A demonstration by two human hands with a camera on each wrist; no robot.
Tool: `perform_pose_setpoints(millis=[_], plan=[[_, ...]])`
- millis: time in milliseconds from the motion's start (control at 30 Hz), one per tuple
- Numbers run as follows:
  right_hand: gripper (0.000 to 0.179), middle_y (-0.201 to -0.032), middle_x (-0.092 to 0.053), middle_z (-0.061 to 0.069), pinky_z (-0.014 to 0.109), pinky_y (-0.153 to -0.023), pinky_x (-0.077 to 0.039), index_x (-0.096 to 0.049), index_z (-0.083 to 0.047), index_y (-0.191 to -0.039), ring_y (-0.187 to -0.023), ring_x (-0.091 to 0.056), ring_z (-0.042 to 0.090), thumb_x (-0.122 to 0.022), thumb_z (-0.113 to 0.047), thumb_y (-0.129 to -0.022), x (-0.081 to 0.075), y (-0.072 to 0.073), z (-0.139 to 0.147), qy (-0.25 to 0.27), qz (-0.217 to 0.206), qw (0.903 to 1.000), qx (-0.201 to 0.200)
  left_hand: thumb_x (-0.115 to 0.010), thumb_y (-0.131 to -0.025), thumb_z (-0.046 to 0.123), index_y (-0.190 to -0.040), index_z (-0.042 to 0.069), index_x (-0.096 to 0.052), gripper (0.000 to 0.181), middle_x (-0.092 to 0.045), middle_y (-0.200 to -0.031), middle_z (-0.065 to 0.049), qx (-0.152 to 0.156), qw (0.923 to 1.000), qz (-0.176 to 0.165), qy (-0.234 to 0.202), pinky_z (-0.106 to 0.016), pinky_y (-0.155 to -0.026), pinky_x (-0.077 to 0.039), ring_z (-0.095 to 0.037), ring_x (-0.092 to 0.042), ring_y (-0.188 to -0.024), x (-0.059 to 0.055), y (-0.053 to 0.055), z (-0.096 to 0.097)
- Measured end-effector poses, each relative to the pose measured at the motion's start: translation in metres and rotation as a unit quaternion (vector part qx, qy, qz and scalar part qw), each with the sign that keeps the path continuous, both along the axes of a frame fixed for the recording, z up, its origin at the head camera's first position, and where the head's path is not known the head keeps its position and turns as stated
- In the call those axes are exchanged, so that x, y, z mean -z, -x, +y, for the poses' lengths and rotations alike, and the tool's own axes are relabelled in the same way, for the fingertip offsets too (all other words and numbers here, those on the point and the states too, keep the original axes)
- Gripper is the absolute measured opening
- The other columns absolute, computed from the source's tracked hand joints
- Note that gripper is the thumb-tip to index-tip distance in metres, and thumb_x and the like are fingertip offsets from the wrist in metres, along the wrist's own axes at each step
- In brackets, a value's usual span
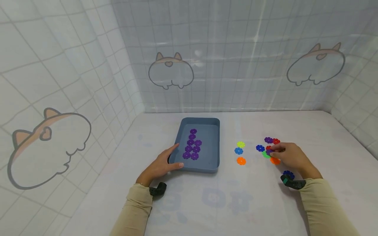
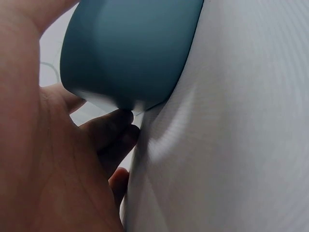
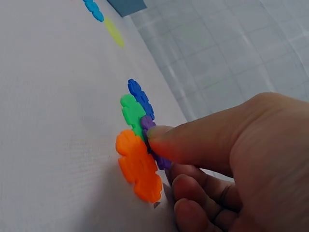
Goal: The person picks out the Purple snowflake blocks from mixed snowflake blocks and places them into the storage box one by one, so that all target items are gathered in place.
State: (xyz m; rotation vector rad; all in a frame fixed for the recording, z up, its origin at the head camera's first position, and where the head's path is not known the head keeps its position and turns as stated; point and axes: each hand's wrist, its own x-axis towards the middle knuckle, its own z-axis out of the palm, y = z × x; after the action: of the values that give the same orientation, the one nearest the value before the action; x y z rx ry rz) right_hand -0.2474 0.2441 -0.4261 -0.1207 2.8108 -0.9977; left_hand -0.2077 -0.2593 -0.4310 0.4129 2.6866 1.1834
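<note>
My left hand holds the near left corner of a blue-grey tray, its thumb at the front edge and its fingers along the left side. In the left wrist view, fingertips touch the underside of the tray. Several purple flower-shaped plastic discs lie flat inside, roughly in two columns. Over the loose pile, my right hand pinches a purple flower disc between thumb and fingers. Against it are a green disc and an orange disc; a dark blue disc lies just beyond.
Between tray and pile lie a yellow disc, a light blue disc and an orange disc. Another purple disc and a red disc lie behind the pile. A dark blue disc is near my right wrist.
</note>
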Motion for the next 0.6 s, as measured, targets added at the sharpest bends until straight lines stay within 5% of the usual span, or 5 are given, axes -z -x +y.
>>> perform_pose_setpoints(millis=[600], plan=[[0.037,-0.105,-0.059,0.018,0.031,-0.073,-0.051,-0.061,0.006,-0.117,-0.094,-0.053,0.032,-0.072,-0.020,-0.093,-0.0023,0.0006,-0.0005,0.036,-0.010,0.9993,-0.005,-0.070,-0.090,0.053,-0.162,0.025,-0.021,0.092,-0.021,-0.164,-0.010,0.005,1.0000,0.006,0.005,-0.065,-0.114,-0.020,-0.037,-0.017,-0.150,-0.0004,-0.0011,0.0003]])
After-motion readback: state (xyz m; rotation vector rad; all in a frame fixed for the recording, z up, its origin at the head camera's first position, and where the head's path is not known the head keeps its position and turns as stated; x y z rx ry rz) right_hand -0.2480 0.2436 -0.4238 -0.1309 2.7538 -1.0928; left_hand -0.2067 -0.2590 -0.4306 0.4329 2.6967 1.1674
